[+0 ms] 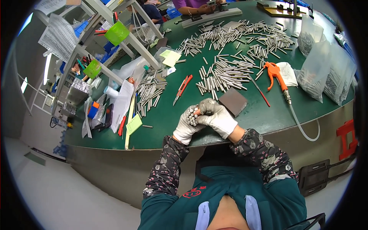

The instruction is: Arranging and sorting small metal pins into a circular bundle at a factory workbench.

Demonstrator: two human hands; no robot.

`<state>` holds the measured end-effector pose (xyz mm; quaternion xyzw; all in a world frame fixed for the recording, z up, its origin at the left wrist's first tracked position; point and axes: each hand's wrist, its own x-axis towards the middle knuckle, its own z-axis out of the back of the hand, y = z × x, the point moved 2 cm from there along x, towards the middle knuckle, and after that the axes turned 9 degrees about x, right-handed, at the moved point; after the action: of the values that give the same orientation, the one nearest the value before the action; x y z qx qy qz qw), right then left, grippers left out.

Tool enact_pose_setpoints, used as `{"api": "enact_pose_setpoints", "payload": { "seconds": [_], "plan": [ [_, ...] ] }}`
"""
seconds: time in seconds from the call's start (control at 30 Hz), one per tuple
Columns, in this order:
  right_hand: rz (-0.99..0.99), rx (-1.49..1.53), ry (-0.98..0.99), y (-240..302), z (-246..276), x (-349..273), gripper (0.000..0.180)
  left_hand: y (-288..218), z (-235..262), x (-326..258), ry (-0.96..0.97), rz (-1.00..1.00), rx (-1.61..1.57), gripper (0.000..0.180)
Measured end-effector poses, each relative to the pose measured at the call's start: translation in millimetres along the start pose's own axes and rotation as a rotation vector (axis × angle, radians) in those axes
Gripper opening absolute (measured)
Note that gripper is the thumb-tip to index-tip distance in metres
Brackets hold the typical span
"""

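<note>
Both hands wear white gloves with grey-stained fingers and meet near the front edge of the green table. A bundle of short metal pins [192, 116], ends facing up, is wrapped in my left hand [185, 128]. My right hand [218, 118] is closed against the bundle from the other side, its bare thumb tip on the pins. Just beyond my right hand lies a dark brown square block [233, 101]. A large pile of loose pins [224, 74] spreads ahead of my hands, and a smaller pile [151, 88] lies to the left.
A red utility knife [183, 89] and a thin red-handled tool [260, 92] lie on the table [184, 109]. At right are an orange air gun [276, 76] with a hose, a white cloth [287, 74] and plastic bags [316, 71] of pins. A person's arm [197, 8] shows across the table.
</note>
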<state>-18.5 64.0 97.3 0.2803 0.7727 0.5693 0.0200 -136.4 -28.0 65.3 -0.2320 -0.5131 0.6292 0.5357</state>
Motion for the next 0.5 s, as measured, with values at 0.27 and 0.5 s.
{"api": "enact_pose_setpoints", "payload": {
  "seconds": [0.27,0.5],
  "plan": [
    [-0.006,0.06,-0.003,-0.1,0.3,-0.6,0.018,-6.3,-1.5,0.8,0.007,0.008,-0.073,0.06],
    [-0.058,0.124,0.01,-1.8,1.7,0.4,0.016,-2.1,3.2,1.4,0.012,-0.015,0.097,0.06]
  ]
}}
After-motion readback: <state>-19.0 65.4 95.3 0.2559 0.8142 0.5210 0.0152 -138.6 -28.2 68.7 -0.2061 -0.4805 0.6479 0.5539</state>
